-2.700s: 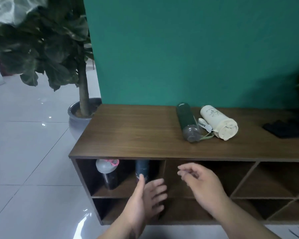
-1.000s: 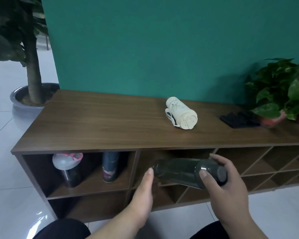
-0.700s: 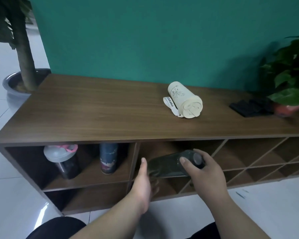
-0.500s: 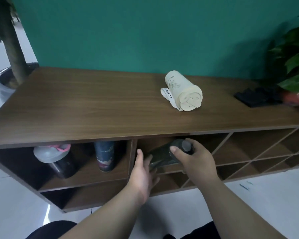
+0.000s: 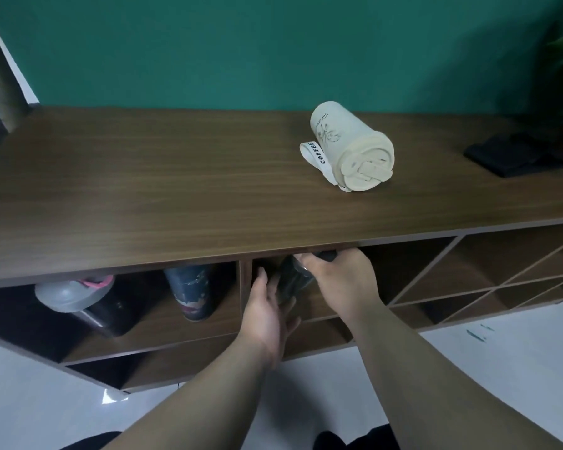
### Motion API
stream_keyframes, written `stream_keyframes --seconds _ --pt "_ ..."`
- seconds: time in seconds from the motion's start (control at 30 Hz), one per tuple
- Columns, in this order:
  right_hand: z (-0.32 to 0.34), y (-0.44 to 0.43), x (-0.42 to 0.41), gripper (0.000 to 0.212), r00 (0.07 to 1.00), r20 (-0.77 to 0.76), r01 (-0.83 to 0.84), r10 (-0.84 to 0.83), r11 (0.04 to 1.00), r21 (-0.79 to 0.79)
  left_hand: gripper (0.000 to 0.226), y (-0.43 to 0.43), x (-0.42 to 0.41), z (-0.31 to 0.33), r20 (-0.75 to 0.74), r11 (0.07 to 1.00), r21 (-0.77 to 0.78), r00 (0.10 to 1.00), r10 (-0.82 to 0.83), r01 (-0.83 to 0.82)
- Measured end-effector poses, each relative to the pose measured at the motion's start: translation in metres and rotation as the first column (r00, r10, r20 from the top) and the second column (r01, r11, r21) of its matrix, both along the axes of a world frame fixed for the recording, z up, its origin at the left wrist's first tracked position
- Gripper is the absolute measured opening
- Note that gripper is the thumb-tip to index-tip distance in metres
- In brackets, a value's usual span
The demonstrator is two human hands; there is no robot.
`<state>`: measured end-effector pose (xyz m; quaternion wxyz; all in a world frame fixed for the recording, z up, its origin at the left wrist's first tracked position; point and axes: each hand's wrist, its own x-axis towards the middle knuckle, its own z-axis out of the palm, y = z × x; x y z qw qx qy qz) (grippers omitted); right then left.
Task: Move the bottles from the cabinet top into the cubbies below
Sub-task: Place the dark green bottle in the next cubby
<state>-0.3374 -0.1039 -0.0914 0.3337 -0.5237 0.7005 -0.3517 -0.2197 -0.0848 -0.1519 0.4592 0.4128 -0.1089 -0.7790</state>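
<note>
1. The dark smoky translucent plastic bottle [image 5: 291,280] is in the mouth of the upper cubby just right of the vertical divider, tucked under the front edge of the brown wood-grain cabinet top [image 5: 176,190]. I cannot see whether its base touches the cubby floor.

2. Its long axis runs steeply, tilted: the capped end is up and to the right, just under the cabinet top, and the base points down and to the left, into the cubby.

3. My right hand [image 5: 340,280] is clamped over the capped end. My left hand [image 5: 267,311] is cupped against the lower body with its fingers spread, steadying more than gripping.

4. I judge this to be the placing step for this bottle. The next move calls for bringing the base down onto the cubby floor, righting the bottle so the cap clears the overhang, then loosening both hands and drawing them out.

5. In the neighbouring cubby to the left stand a dark blue patterned tumbler [image 5: 192,292] and a black shaker bottle with a grey lid and pink loop [image 5: 85,303], so those look done.

6. One cream-coloured cylindrical flask with a strap marked COFFEE [image 5: 351,151] lies on its side on the cabinet top, lid towards me, so I judge it remains to be moved.

7. A flat black object [image 5: 514,154] lies further right on the top.
</note>
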Motion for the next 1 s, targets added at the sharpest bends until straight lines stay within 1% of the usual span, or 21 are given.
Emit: stream_keyframes --seconds 0.13,0.2,0.27,0.33,0.37,0.43,0.47,0.5,0.6,0.63,0.7,0.8,0.9,1.0 --pt "-0.001 -0.009 0.001 0.015 0.999 0.043 0.012 -0.012 1.000 -0.003 0.073 -0.006 -0.001 -0.008 0.033 1.000 -0.010 0.999 0.002 -0.002" --pt "-0.004 -0.014 0.001 0.015 0.998 0.057 0.004 -0.003 1.000 -0.011 0.077 -0.010 -0.002 -0.011 0.050 1.000 0.001 0.999 0.006 -0.006" --pt "-0.006 -0.017 0.003 0.013 0.998 0.061 -0.006 0.007 1.000 -0.020 0.080 -0.012 -0.002 -0.010 0.098 1.000 -0.003 0.995 0.020 -0.020" --pt "-0.009 -0.021 0.005 0.007 0.999 0.017 -0.044 0.044 0.998 -0.043 0.074 -0.014 -0.002 -0.008 0.170 0.999 -0.011 0.985 0.033 -0.031" --pt "-0.011 -0.024 0.005 0.010 0.997 -0.011 -0.077 0.077 0.996 -0.049 0.069 -0.014 -0.002 -0.008 0.209 0.999 -0.017 0.977 0.051 -0.049" --pt "-0.013 -0.028 0.004 0.017 0.996 0.022 -0.082 0.081 0.997 0.012 0.060 -0.015 -0.001 -0.006 0.280 0.995 -0.039 0.954 0.103 -0.096" --pt "-0.015 -0.030 0.002 0.015 0.996 0.049 -0.071 0.068 0.996 0.057 0.058 -0.015 0.000 -0.005 0.300 0.993 -0.047 0.947 0.115 -0.105" --pt "-0.016 -0.031 0.001 0.012 0.996 0.053 -0.077 0.073 0.993 0.084 0.057 -0.015 0.000 -0.005 0.310 0.993 -0.052 0.944 0.113 -0.102" --pt "-0.018 -0.031 -0.001 0.024 0.993 0.047 -0.108 0.104 0.991 0.075 0.059 -0.014 -0.001 -0.005 0.340 0.996 -0.065 0.937 0.080 -0.061" --pt "-0.017 -0.030 0.000 0.024 0.993 0.051 -0.112 0.109 0.992 0.064 0.060 -0.015 -0.001 -0.006 0.346 0.996 -0.068 0.936 0.070 -0.049" --pt "-0.018 -0.029 0.002 0.014 0.991 0.066 -0.122 0.119 0.992 0.035 0.062 -0.014 0.000 -0.008 0.349 0.996 -0.082 0.936 0.053 -0.026" --pt "-0.017 -0.026 0.001 0.003 0.983 0.137 -0.120 0.122 0.993 -0.020 0.061 -0.013 0.000 -0.008 0.345 0.995 -0.099 0.937 0.047 -0.013" --pt "-0.014 -0.023 0.000 0.010 0.973 0.209 -0.098 0.101 0.995 -0.025 0.058 -0.015 0.000 -0.008 0.345 0.992 -0.120 0.936 0.068 -0.027" --pt "-0.018 -0.024 -0.002 0.011 0.969 0.233 -0.075 0.078 0.997 -0.024 0.051 -0.016 -0.002 -0.005 0.341 0.991 -0.126 0.936 0.086 -0.045"
